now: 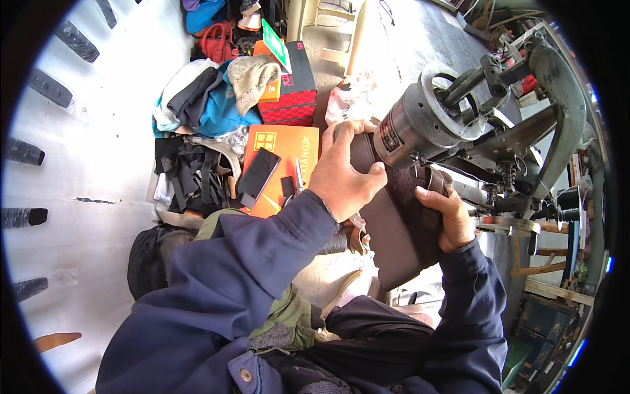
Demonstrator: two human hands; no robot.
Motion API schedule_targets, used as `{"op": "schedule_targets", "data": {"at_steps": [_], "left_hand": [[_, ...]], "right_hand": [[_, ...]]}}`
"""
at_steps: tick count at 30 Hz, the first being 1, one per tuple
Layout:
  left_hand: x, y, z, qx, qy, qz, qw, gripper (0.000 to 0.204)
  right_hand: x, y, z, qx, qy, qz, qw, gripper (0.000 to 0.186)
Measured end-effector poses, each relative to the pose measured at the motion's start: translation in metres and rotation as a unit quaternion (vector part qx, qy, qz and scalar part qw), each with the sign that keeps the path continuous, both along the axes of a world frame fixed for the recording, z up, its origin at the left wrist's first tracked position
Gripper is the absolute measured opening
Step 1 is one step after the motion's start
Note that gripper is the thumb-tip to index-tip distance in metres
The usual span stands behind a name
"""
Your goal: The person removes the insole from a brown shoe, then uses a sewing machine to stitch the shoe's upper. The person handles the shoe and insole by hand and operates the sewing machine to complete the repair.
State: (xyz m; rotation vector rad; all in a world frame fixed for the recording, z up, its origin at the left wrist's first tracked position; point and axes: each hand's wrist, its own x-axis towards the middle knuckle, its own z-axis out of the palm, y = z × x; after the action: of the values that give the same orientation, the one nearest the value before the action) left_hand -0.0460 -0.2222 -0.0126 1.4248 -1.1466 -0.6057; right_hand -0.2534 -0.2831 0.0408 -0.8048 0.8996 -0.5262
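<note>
A dark brown leather item (387, 230), possibly a bag, is held in front of me under the head of a metal sewing machine (407, 131). My left hand (344, 172) grips its upper left edge, fingers curled over it just left of the machine's cylindrical head. My right hand (449, 217) holds the right side of the item, thumb raised beside a strap-like part below the cylinder, fingers mostly hidden. The machine's presser mechanism and spring (508, 174) are right of that hand. Where the leather meets the needle is hidden.
An orange box (259, 141) carries a black phone (260, 176), scissors (299, 172) and a small black object. Behind are stacked red-and-black boxes (289, 104), clothing (210, 115) and a red bag (216, 43). A white panel (85, 111) stands left; wooden shelving (551, 289) is at right.
</note>
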Motion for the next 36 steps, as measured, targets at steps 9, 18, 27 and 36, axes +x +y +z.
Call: {"op": "schedule_targets", "data": {"at_steps": [9,18,27,36], "left_hand": [[0.001,-0.002,-0.001,-0.021,0.013,-0.013,1.0,0.052],[0.006,-0.006,-0.008,-0.006,0.099,-0.056,0.993,0.05],[-0.002,-0.006,-0.01,-0.025,0.073,0.008,0.997,0.05],[-0.004,-0.006,-0.001,0.009,0.067,0.015,0.998,0.051]], "right_hand": [[0.008,0.0,-0.003,-0.005,0.028,0.025,0.999,0.032],[0.008,0.001,-0.008,-0.037,0.01,0.015,0.999,0.032],[0.007,0.003,-0.01,-0.022,-0.01,-0.01,1.0,0.036],[0.004,0.002,-0.005,-0.009,-0.024,-0.012,1.0,0.036]]}}
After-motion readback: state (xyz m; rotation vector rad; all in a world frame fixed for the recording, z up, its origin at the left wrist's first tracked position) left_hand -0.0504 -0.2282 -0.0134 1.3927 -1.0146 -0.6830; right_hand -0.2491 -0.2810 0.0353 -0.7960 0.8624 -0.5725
